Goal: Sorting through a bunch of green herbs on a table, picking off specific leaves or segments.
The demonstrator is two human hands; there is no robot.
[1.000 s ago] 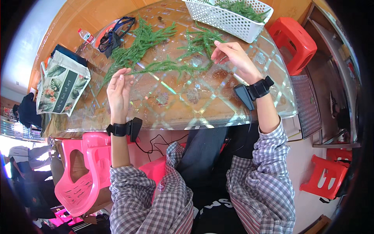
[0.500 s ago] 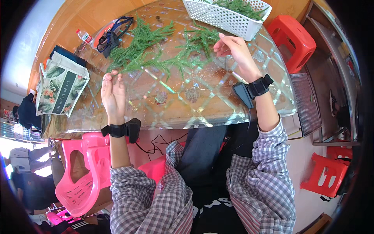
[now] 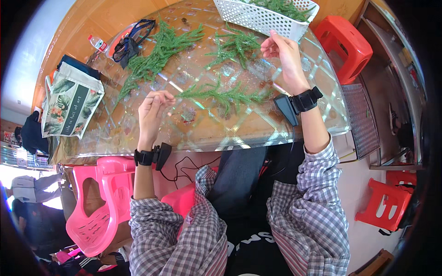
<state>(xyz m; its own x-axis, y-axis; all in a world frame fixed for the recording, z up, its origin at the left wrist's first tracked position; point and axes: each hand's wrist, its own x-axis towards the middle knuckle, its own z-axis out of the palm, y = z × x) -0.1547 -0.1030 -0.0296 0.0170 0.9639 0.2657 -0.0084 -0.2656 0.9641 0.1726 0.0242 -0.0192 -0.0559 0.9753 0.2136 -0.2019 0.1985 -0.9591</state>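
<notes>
My left hand [image 3: 154, 110] is closed in a pinch on the stem end of a long green feathery sprig [image 3: 221, 95], which stretches to the right just above or along the table. My right hand [image 3: 286, 54] hovers over the table by the white basket, its fingers loosely bent and apart from the thumb, with nothing visible in them. A larger heap of green sprigs [image 3: 159, 55] lies beyond my left hand. Left of my right hand is a smaller pile of sprigs [image 3: 237, 46]. Each wrist wears a black strapped device.
The white perforated basket [image 3: 258, 19] with more greenery stands at the far edge. A printed cloth bag [image 3: 73, 103], a small bottle [image 3: 97, 43] and a dark strapped item [image 3: 129, 48] are at the left. Red stools [image 3: 344, 48] stand to the right, a pink chair [image 3: 99, 202] lower left.
My left hand has moved right and closed on a sprig's stem. That sprig has come away from the heap toward me. My right hand has shifted slightly right and up.
</notes>
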